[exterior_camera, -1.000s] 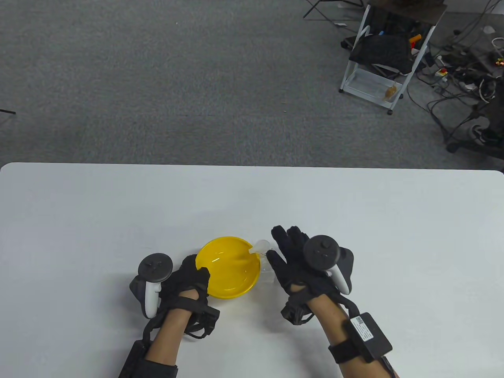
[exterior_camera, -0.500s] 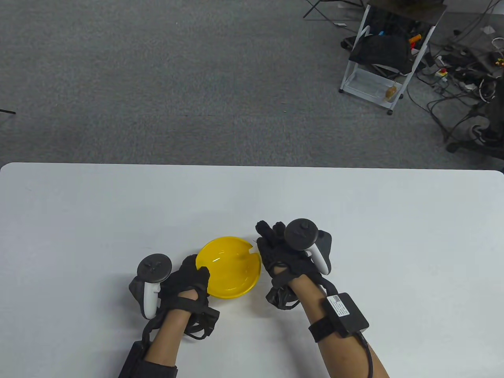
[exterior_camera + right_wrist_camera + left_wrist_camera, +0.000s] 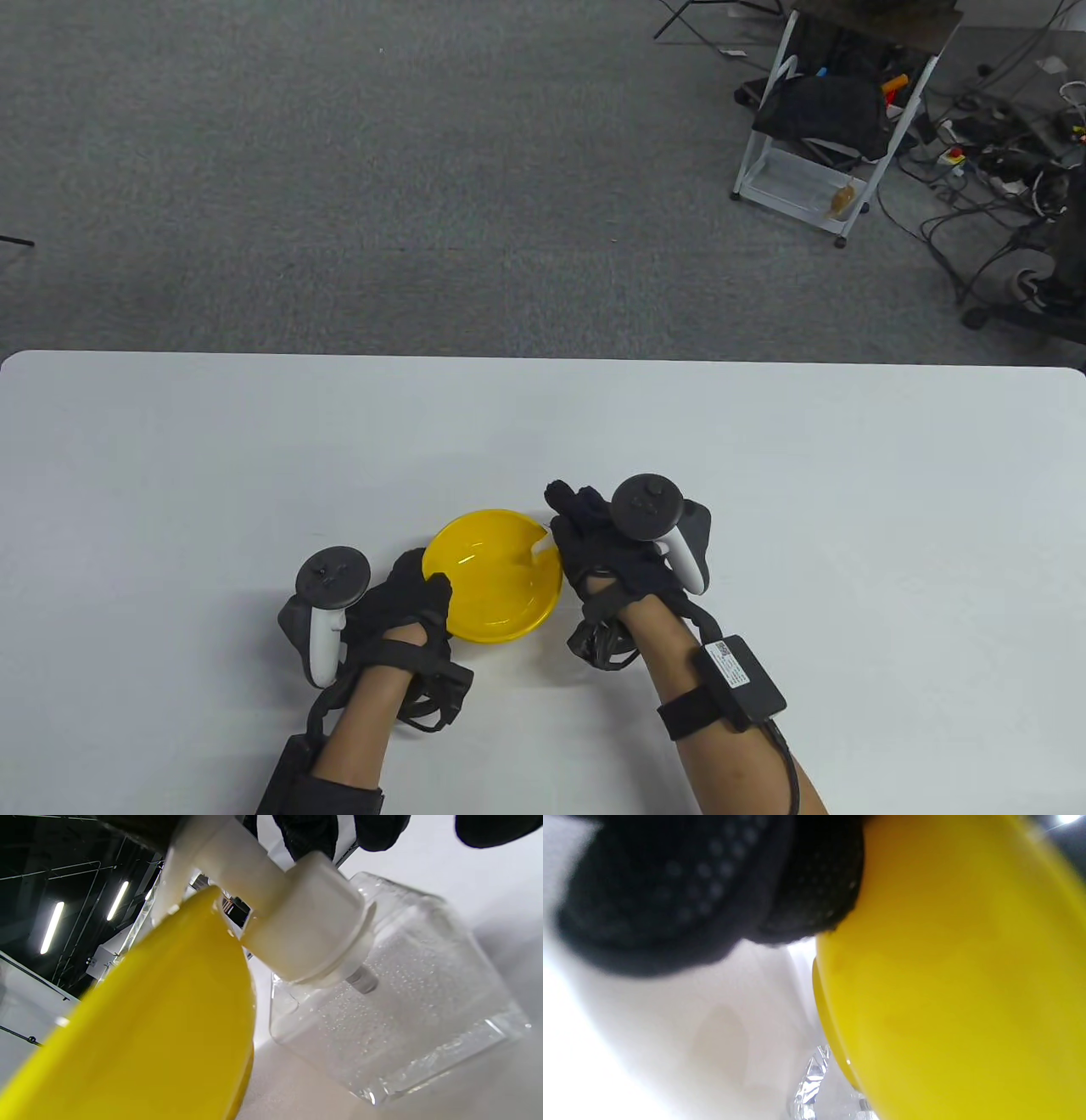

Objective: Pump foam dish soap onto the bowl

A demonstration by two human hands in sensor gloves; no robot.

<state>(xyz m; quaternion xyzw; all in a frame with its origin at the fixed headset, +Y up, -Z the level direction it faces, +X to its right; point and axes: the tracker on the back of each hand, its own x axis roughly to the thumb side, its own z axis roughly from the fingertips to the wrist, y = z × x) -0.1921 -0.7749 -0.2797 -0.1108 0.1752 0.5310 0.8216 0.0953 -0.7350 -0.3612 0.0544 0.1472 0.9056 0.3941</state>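
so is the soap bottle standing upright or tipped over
Upright: in the right wrist view the clear soap bottle sits base-down on the table, pump on top.

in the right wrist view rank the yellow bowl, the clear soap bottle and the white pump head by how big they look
1. yellow bowl, though nearness inflates it
2. clear soap bottle
3. white pump head

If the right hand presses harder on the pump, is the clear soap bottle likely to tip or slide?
The soap bottle probably won't tip: its base looks broad and flat on the table. It may slide, since the tabletop looks smooth and nothing visibly braces it.
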